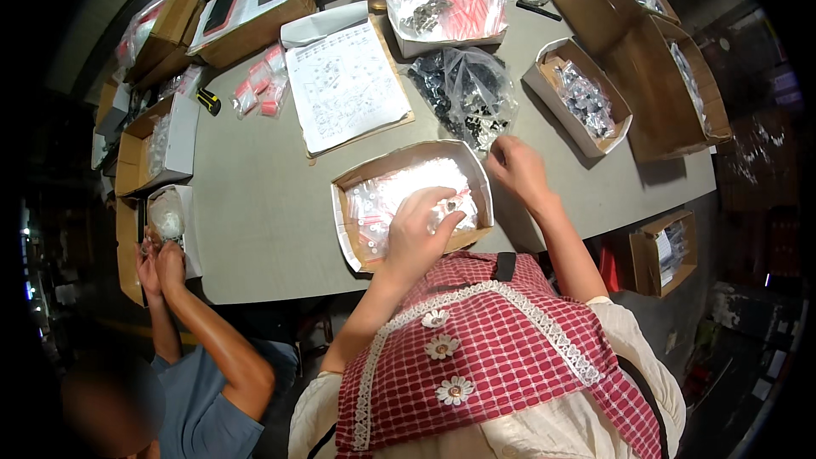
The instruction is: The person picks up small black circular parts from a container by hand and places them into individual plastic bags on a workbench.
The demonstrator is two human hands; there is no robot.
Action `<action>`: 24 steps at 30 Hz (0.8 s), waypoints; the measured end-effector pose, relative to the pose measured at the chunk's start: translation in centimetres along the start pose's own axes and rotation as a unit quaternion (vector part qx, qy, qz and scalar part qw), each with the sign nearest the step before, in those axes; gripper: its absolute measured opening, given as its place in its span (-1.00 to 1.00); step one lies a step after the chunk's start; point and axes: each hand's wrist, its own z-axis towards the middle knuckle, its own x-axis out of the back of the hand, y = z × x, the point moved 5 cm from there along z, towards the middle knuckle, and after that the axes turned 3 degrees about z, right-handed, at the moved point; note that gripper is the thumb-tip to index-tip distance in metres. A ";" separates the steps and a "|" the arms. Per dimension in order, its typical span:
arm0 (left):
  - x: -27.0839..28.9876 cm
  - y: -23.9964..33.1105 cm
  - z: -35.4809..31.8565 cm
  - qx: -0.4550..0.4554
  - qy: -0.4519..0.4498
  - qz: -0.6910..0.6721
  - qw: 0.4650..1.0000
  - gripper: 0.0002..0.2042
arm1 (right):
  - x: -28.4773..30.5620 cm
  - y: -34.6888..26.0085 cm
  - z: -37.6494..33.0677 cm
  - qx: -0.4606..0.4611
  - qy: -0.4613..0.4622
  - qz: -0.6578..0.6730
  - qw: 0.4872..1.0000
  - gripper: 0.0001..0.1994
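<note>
The left hand [418, 225] pinches a small clear packet inside the shallow cardboard tray of clear packets [357, 178] on the grey table [255, 204]. The right hand [517, 167], fingers curled, touches the clear plastic bag of dark parts [463, 89] behind it. A printed sheet [344, 85] lies nearby.

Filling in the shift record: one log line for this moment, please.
left hand: in cardboard tray, on small clear bags | right hand: at bag of dark parts | table
</note>
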 end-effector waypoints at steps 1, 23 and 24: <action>0.1 -0.1 -0.1 -0.005 0.006 0.003 1.000 -0.72 | 0.2 -0.3 0.4 -0.003 0.016 0.014 1.000 -0.85; 0.6 0.9 0.2 -0.057 0.018 -0.004 0.998 -0.67 | 5.1 -9.5 -3.7 0.194 -0.044 0.239 0.950 -0.89; 0.6 0.9 0.3 -0.055 0.015 -0.009 0.998 -0.68 | 5.2 -9.6 -3.8 0.191 -0.036 0.247 0.949 -0.88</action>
